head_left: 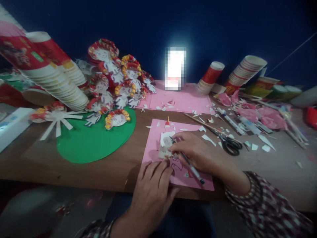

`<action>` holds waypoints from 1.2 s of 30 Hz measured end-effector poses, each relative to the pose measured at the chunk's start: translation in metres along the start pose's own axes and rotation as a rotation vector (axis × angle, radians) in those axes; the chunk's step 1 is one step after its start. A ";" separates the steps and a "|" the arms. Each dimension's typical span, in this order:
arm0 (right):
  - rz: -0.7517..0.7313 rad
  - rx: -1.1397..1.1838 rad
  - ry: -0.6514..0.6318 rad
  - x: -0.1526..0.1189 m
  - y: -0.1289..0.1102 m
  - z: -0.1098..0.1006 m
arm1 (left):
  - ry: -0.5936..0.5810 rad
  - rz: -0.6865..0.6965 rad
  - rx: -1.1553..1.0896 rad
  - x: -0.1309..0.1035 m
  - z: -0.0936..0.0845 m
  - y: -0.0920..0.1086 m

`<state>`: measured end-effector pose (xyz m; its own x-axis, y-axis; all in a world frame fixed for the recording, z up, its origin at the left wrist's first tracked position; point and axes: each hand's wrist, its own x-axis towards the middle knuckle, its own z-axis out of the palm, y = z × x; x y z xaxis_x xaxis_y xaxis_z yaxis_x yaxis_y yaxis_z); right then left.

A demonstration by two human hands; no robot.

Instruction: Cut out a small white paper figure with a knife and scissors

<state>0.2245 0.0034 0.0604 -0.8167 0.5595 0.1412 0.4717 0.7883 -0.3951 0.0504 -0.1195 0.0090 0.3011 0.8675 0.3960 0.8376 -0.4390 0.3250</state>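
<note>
Right hand: grasps pen, tip at white paper piece
Left hand: on pink sheet, fingers together, grip unclear

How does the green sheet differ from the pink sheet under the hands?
The green sheet has a curved edge; the pink sheet has straight ones. The green sheet bears paper figures, while the pink sheet has dark drawn lines and a white piece where the right hand holds a pen. Both lie flat on the table.
</note>
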 end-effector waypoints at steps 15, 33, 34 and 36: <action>-0.007 0.053 -0.027 -0.002 0.006 0.004 | -0.048 -0.011 -0.011 0.000 0.005 -0.008; -0.016 0.123 -0.027 -0.003 0.012 0.007 | 0.015 0.026 0.021 -0.005 0.009 -0.010; -0.016 0.125 -0.024 -0.003 0.012 0.007 | 0.023 0.033 0.019 -0.005 0.009 -0.010; -0.023 0.128 -0.024 -0.002 0.012 0.006 | 0.032 0.045 0.015 -0.005 0.009 -0.010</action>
<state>0.2298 0.0103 0.0494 -0.8355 0.5338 0.1305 0.4073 0.7609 -0.5051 0.0447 -0.1178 -0.0042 0.3241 0.8391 0.4369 0.8302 -0.4737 0.2939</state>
